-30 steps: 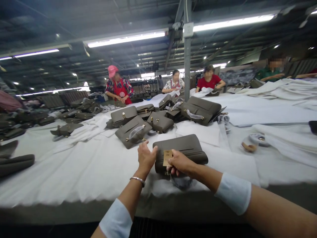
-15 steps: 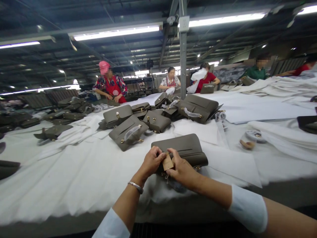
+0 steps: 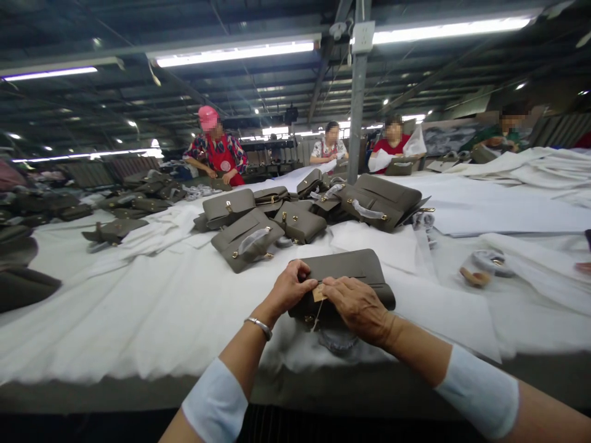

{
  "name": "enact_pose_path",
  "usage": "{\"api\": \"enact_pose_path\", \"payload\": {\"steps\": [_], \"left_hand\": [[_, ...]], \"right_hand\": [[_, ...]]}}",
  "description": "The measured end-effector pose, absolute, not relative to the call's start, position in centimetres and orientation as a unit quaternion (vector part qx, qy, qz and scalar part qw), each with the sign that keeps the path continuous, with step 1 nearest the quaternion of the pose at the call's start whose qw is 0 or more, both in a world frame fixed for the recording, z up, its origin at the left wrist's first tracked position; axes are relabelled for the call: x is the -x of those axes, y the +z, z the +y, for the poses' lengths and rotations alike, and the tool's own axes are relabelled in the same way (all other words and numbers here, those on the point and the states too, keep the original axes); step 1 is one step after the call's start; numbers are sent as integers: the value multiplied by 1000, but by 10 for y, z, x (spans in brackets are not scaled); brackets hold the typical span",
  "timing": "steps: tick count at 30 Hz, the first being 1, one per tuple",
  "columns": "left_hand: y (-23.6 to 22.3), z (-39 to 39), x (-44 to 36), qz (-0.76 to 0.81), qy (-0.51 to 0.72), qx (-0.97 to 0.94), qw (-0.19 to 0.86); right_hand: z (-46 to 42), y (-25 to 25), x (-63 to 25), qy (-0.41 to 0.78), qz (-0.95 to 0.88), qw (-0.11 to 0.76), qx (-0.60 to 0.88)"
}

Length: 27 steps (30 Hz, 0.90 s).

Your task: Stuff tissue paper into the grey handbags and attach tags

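Note:
A dark olive handbag [image 3: 339, 266] lies in front of me on the white-covered table, its plastic-wrapped handle [image 3: 338, 342] toward me. Against the bag's slit pocket sits a tan hang tag [image 3: 319, 293], partly hidden by fingers, its white string [image 3: 316, 317] dangling below. My left hand [image 3: 290, 287] is closed at the left end of the bag, thumb by the tag and fingers gripping the pocket edge. On the tag's right side, my right hand [image 3: 357, 306] has its fingers bent together over the tag and the bag's front.
A heap of similar handbags [image 3: 300, 218] lies just beyond. More bags [image 3: 21, 271] are at the left. A wrapped strap [image 3: 492, 261] lies at the right near white sheets [image 3: 530, 191]. Several co-workers [image 3: 217, 151] stand across the table by a grey post [image 3: 357, 111].
The tag has moved up against the pocket and less of it shows. My right hand has turned over, its back now uppermost. The view has shifted slightly left.

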<state>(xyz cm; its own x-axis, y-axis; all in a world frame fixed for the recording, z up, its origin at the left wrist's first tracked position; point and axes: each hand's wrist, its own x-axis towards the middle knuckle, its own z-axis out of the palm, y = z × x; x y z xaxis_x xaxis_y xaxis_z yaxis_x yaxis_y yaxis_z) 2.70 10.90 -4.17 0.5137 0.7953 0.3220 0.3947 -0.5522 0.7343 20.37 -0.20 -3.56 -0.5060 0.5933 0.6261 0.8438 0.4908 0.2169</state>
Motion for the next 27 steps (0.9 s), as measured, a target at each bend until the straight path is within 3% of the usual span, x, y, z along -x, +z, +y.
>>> {"api": "enact_pose_path", "payload": {"steps": [4, 14, 18, 23, 27], "left_hand": [[-42, 114, -28, 351, 341, -817, 303], [-51, 110, -23, 343, 352, -795, 356], [-49, 109, -25, 339, 352, -786, 379], [-44, 104, -28, 335, 346, -783, 393], [-43, 98, -24, 331, 342, -784, 398]], "right_hand": [[2, -33, -207, -238, -832, 240, 441], [1, -34, -203, -334, -783, 228, 473], [3, -21, -208, -341, -792, 153, 482], [14, -3, -192, -265, -796, 28, 543], [15, 4, -192, -187, -820, 25, 540]]}}
